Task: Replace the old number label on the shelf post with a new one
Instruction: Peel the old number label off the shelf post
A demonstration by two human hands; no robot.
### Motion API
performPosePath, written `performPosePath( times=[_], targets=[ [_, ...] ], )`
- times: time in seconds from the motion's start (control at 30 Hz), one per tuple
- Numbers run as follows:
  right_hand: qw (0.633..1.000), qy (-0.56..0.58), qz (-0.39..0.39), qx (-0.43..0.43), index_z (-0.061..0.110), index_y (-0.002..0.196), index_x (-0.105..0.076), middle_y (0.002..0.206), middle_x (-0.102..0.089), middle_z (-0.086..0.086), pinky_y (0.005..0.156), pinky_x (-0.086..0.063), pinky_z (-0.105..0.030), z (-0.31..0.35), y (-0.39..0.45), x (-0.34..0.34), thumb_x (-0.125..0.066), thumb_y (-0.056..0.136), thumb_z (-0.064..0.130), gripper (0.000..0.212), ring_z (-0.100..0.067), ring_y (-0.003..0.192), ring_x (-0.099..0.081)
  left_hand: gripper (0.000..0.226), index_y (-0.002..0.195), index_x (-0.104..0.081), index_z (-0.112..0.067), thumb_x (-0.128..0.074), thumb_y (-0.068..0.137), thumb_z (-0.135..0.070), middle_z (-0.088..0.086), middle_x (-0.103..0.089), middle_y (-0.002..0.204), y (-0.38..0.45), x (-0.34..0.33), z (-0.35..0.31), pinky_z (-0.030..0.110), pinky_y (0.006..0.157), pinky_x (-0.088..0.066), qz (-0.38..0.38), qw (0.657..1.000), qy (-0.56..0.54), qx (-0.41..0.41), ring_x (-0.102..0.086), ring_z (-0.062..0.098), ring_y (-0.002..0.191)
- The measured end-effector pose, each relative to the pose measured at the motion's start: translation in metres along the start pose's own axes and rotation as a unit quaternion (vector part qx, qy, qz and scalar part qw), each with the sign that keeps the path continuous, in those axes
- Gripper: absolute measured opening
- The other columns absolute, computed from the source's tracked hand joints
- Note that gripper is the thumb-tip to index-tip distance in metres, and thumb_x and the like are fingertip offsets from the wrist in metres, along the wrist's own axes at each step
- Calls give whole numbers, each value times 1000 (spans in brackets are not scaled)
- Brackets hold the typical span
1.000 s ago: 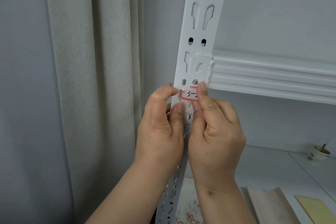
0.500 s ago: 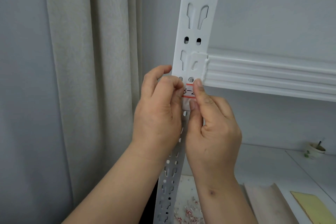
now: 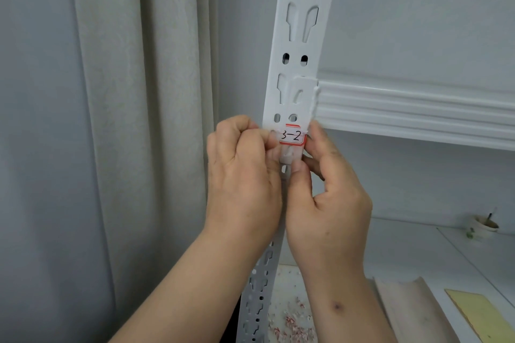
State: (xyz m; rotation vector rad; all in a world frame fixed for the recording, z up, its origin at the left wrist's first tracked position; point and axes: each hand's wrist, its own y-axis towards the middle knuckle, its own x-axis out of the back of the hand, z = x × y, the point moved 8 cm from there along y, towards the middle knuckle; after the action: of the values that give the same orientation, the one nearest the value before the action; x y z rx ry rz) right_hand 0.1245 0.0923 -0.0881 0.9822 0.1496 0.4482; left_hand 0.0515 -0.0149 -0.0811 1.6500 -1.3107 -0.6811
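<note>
While both hands pinch it, I see the label [image 3: 291, 136] on the shelf post [image 3: 295, 69].
Marked 3-2, just under the beam [image 3: 418, 117]; left hand [image 3: 245, 172] pinches its left edge, right hand [image 3: 331, 192] its right.

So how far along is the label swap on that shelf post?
Nearly finished, it seems. Red-and-white scraps on the surface below suggest the old label is off. A label reading 3-2 sits on the shelf post; the left hand and right hand hold its edges. Left: smoothing it flat and letting go.
</note>
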Motion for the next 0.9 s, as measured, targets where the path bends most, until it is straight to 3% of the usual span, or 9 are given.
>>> performPosePath(
  times=[0.1,0.2,0.4,0.53,0.7,0.8,0.9],
  targets=[
    [999,25,1,-30,30,135,-52,120,-67,14,93,-52,-33,-3,-2,0,-53,91,23,45,-3,108,-64,9,87,-56,-20,-50,93,-19,-9,-43,106,-5,2,5,12,91,-37,35,995,-64,72,-44,2,109],
    [999,34,-3,-43,31,134,-52,120,-67,15,95,-51,-29,-3,-2,0,-54,89,22,46,0,108,-63,28,81,-47,-33,-52,93,-9,-9,-47,97,-5,12,2,1,82,-35,24,992,-84,86,-43,-15,94],
    [997,52,14,-62,35,130,-53,114,-65,24,93,-49,-21,-5,-3,-2,-53,87,17,46,3,107,-62,25,80,-52,-33,-49,99,-17,-10,-55,91,-7,18,3,2,75,-37,25,984,-113,137,-51,-7,83],
    [993,80,29,-78,38,123,-55,108,-64,29,89,-48,-13,-8,-6,-1,-54,89,14,41,9,106,-60,13,81,-56,-33,-67,87,-34,-6,-64,87,-13,15,6,13,67,-46,36,960,-187,204,-56,2,72],
    [988,102,39,-106,41,109,-53,102,-65,26,84,-47,-8,-10,-8,1,-61,91,14,34,8,100,-62,32,68,-51,-23,-79,80,-14,-14,-53,59,-32,12,14,13,50,-45,35,917,-270,292,-48,3,53],
    [990,87,22,-112,29,105,-62,99,-69,17,80,-50,-10,-14,-5,3,-65,89,18,20,4,93,-65,36,62,-51,-25,-78,81,-11,-13,-50,55,-39,12,14,14,48,-41,39,910,-274,308,-44,4,51],
    [992,64,-1,-113,29,94,-62,91,-69,14,76,-53,-19,-13,2,4,-67,87,20,13,1,85,-66,34,61,-54,-23,-77,81,-9,-9,-52,55,-34,12,12,15,46,-40,40,905,-287,311,-44,5,50]
  ],
)
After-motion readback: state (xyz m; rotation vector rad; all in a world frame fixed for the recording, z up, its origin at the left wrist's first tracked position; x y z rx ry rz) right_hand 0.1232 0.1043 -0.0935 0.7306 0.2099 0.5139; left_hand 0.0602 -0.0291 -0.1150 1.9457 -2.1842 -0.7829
